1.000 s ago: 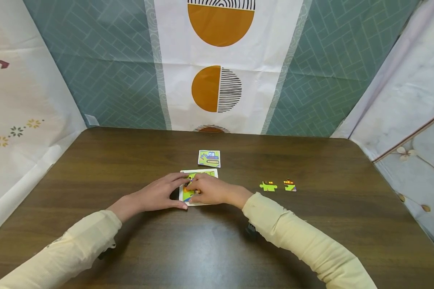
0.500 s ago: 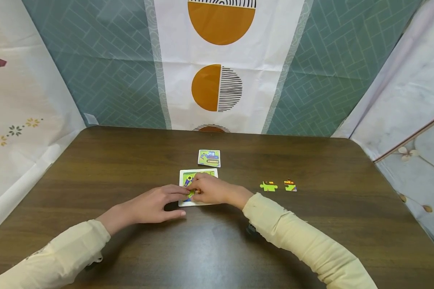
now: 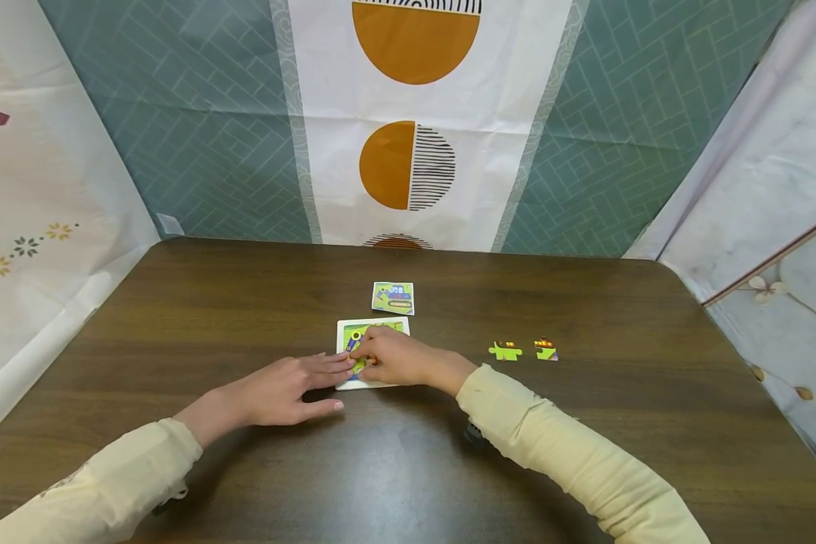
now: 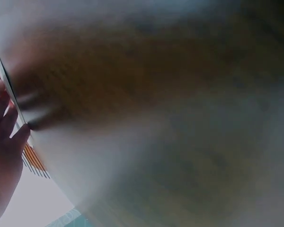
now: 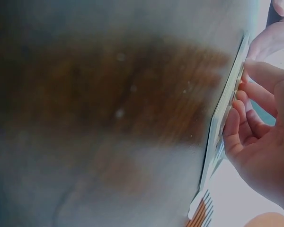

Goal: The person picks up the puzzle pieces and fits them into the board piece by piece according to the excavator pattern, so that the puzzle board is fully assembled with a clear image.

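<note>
A white-framed jigsaw tray with a green and blue picture lies in the middle of the table. In the head view my left hand rests at its left side, fingers stretched over the edge and thumb apart on the table side. My right hand is over the picture, its thumb and index finger pinching a small puzzle piece against the tray; that hand hides most of the picture. From the right wrist view, the curled fingers meet the tray's surface, seen edge-on.
Behind the tray lies a picture card showing a blue digger. To the right are two loose puzzle pieces, a green one and one with orange on top. The brown table ends at hanging patterned cloths.
My left hand has slid back toward me and left, from the tray's upper left to its lower left edge, uncovering part of the picture. My right hand has stayed nearly in place.
</note>
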The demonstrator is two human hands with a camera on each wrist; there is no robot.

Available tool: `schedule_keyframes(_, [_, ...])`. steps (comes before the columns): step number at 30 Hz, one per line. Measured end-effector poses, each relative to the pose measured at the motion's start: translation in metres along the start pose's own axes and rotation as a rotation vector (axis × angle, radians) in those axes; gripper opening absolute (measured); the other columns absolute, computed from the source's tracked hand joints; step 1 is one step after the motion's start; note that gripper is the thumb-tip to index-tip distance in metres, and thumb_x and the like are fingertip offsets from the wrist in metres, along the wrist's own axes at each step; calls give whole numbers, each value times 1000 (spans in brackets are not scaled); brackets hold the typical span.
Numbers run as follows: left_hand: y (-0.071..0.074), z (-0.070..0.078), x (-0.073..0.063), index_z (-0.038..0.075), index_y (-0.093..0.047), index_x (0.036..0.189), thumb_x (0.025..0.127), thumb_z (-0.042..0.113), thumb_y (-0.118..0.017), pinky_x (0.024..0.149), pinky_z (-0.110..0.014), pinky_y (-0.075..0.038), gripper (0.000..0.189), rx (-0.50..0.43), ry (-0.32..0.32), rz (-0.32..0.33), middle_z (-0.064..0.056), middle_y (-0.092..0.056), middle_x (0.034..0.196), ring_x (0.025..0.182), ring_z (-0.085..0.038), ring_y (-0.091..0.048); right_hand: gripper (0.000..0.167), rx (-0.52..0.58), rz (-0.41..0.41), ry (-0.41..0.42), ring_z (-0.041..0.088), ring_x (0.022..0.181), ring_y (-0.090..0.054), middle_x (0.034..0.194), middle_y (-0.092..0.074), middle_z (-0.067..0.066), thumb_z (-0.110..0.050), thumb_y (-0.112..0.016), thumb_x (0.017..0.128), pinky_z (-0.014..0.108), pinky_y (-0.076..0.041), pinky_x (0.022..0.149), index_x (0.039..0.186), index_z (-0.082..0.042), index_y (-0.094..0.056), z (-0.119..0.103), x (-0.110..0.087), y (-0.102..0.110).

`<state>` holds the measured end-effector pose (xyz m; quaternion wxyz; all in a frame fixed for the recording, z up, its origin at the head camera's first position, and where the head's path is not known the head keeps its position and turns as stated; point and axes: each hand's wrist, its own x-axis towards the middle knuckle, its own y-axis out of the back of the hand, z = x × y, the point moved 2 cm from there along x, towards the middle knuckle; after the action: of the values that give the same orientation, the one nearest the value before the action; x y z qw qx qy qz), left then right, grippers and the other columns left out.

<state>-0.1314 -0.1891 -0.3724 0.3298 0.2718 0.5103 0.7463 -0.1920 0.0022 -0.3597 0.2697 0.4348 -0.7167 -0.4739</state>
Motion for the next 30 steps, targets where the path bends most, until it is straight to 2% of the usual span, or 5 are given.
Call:
schedule_keyframes(8, [-2,-1,-2,2,-55,136,98,39,-55,103,-48,-39,53,-5,-15,8,-11,-50,141,133,-28,-43,35,-2,-5,4,15,86,-49,101,-60,7,-17,-71,89,24,-42,78,120,-1,-67,1,0,-1])
schedule_keyframes(16, [-2,-1,-1,0,-58,133,95,31,-62,102,-47,-40,49,38,-59,42,-13,-53,138,129,-28,-48,32,14,3,-21,15,85,-50,98,-59,5,-16,-71,89,24,-43,76,117,-1,-69,-1,0,-1])
schedule_keyframes(20, [-4,-2,-1,0,-59,132,95,28,-62,99,-47,-43,46,58,-69,61,-13,-54,137,127,-28,-50,30,-4,11,-16,15,86,-52,99,-60,6,-17,-72,89,25,-44,79,115,-3,-70,-1,2,-1])
schedule_keyframes(24, [-4,-2,-1,-1,-59,132,95,26,-61,97,-46,-45,45,68,-70,68,-14,-54,136,126,-28,-51,28,-3,15,-13,16,86,-54,100,-60,6,-17,-73,88,27,-45,82,112,-4,-70,-1,3,-2])
schedule_keyframes(30, [-4,-1,-1,0,-57,133,94,24,-63,99,-46,-43,47,53,-45,43,-13,-52,139,129,-27,-48,29,24,5,-35,15,83,-52,95,-58,4,-17,-75,86,25,-45,78,110,-3,-70,0,5,-1])
